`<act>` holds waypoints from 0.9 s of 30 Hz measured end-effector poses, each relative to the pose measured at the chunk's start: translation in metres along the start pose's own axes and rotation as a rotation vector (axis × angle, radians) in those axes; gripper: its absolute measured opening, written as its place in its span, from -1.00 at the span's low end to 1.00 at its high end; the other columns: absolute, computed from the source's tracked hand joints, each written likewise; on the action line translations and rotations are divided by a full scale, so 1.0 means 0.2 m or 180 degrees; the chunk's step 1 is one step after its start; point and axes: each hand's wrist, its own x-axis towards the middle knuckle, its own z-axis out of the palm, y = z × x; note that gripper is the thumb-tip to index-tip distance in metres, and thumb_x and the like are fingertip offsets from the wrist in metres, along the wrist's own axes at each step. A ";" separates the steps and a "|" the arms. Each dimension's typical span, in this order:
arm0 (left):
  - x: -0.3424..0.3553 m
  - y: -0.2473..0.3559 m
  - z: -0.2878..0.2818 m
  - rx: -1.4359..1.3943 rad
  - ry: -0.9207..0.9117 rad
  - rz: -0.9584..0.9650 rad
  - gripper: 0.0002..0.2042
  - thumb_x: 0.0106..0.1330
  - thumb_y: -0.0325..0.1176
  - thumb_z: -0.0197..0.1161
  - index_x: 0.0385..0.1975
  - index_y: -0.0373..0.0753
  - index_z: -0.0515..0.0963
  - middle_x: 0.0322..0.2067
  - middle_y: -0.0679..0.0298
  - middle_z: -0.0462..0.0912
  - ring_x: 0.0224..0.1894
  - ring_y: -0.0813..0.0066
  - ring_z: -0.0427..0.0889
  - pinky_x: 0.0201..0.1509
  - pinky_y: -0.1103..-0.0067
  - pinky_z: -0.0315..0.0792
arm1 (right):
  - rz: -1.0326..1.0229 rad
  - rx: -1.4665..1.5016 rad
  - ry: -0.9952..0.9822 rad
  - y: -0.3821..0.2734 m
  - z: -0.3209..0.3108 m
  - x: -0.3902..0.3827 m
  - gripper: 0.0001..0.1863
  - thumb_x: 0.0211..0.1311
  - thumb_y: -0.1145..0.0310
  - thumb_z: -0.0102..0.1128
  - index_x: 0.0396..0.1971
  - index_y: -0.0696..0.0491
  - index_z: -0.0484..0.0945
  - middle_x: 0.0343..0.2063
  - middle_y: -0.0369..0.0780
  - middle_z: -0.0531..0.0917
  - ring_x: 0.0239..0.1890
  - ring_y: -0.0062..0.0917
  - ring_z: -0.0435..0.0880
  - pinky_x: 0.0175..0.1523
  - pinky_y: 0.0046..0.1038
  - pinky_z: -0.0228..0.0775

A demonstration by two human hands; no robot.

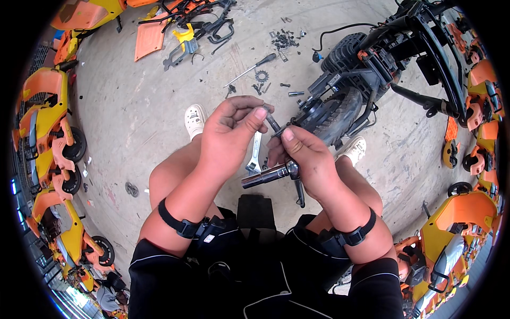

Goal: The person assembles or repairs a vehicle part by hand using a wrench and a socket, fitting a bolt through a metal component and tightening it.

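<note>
My left hand (226, 130) pinches one end of a dark bolt (273, 122) between thumb and fingers. At the bolt's other end, my right hand (311, 159) has its thumb and finger against what looks like a thin washer (282, 131). A socket wrench (292, 169) is also held in my right hand; its long chrome socket (260, 177) points left below the fingers, and most of its handle is hidden. Beneath my hands, an adjustable wrench (255, 154) lies on the floor between my legs.
A partly dismantled vehicle with knobbly tyres (340, 114) and a black frame (435, 64) stands ahead right. On the floor ahead are a screwdriver (249, 70), a sprocket (262, 76), a socket (296, 93) and a pile of fasteners (285, 39). Orange-yellow karts (50, 106) line both sides.
</note>
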 end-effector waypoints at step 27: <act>-0.02 -0.02 0.03 0.0441 0.0198 0.0406 -0.81 0.40 -0.43 0.26 -0.13 -0.43 0.55 -0.18 0.08 0.70 -0.25 0.51 0.62 -0.09 0.56 0.56 | 0.0080 -0.0062 0.0050 0.00 -0.02 0.00 -0.76 0.43 0.27 0.19 -0.23 0.17 0.51 -0.49 -0.32 0.59 -0.37 -0.71 0.51 -0.22 -0.61 0.32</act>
